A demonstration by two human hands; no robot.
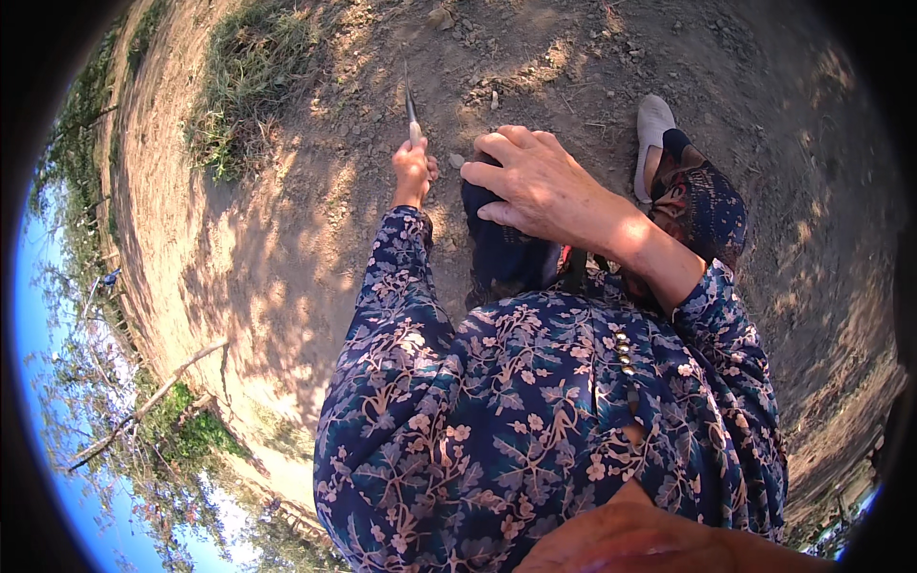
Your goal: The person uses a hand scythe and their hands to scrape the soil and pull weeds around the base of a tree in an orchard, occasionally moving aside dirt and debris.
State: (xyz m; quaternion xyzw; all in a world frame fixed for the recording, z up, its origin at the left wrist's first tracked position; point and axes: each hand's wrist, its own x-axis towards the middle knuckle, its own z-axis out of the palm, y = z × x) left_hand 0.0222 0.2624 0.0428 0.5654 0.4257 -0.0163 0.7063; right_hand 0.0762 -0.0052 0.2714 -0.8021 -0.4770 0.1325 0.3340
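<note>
My left hand is closed round the handle of a thin tool with a narrow metal blade. The blade points away from me, over bare dry soil. My right hand lies flat, fingers spread, on my knee, which is covered by dark cloth. Both arms are in the sleeves of a dark blue flowered dress. My foot in a light grey shoe stands on the soil just right of the right hand, with patterned trouser cloth above it.
A tuft of green and dry grass grows at the upper left of the dirt. Small stones lie near the blade. A bare leaning branch, bushes and sky show along the left rim.
</note>
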